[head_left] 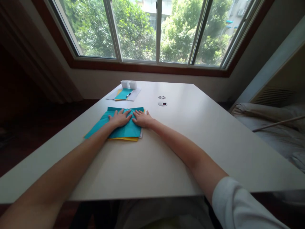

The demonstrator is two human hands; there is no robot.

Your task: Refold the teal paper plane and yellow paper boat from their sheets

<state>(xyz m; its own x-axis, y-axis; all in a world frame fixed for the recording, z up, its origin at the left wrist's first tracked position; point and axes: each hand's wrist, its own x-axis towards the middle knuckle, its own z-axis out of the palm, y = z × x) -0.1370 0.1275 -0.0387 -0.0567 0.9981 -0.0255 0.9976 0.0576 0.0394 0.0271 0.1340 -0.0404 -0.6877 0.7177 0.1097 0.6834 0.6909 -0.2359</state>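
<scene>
Resting palm-down on a large teal sheet of paper (128, 131), the bare left hand (121, 118) is spread wide, its fingers fanned out and curled around nothing. By the bare right hand (143, 119) the same sheet is touched near its right edge; its fingers are extended and slightly parted, the thumb is held away from them, and nothing is gripped. The two hands are set close together, with their fingertips angled toward each other.

The teal sheet is laid on the near-left part of a smooth white tabletop (166, 162). Faint creases are seen across its surface, and a darker teal strip is shown along its far edge. From beneath it, a yellow paper layer (130, 139) is exposed at the near edge, and a narrow white paper edge (140, 133) is glimpsed at the right.

Both arms are stretched forward over the table. The bare left forearm (78, 159) is slanted inward from the lower left, while the right forearm (181, 143) is slanted inward from the lower right, its upper arm being covered by a loose white sleeve (238, 203).
</scene>
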